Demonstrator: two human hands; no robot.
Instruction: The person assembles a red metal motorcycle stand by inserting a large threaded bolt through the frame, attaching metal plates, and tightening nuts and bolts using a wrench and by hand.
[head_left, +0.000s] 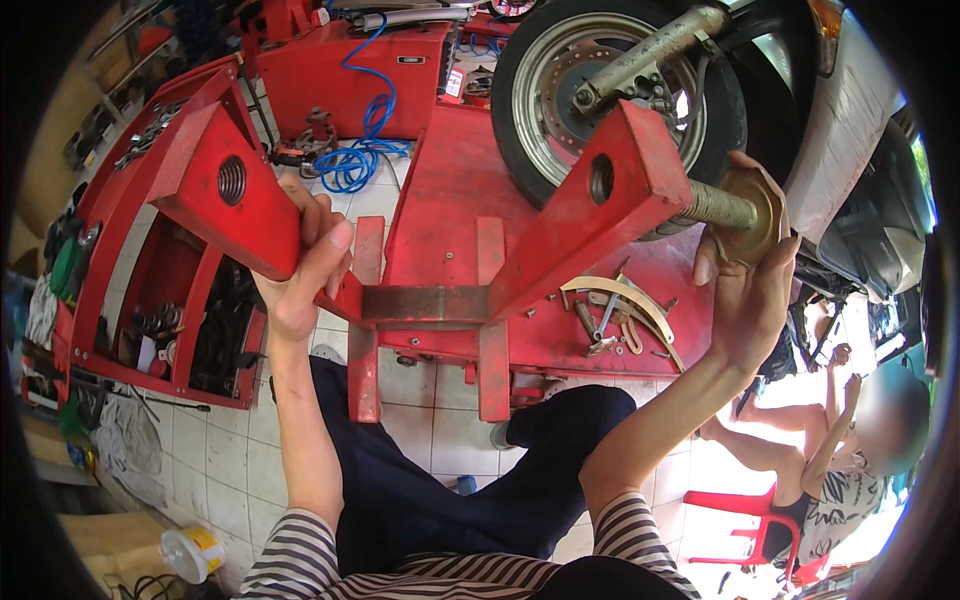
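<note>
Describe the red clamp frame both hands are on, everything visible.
The red clamp frame is painted metal, worn and rusty at its crossbar. Two angled arms rise in a V, each with a hole near the top. The left hand holds the left arm; the right hand turns a brass-coloured handwheel on a threaded screw through the right arm.

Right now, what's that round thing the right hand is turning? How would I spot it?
Find the big motorcycle wheel on the red lift table. Before it stands a red clamp jaw with a threaded rod poking out. The brass-coloured disc on that rod, in the right hand, is it.
</note>
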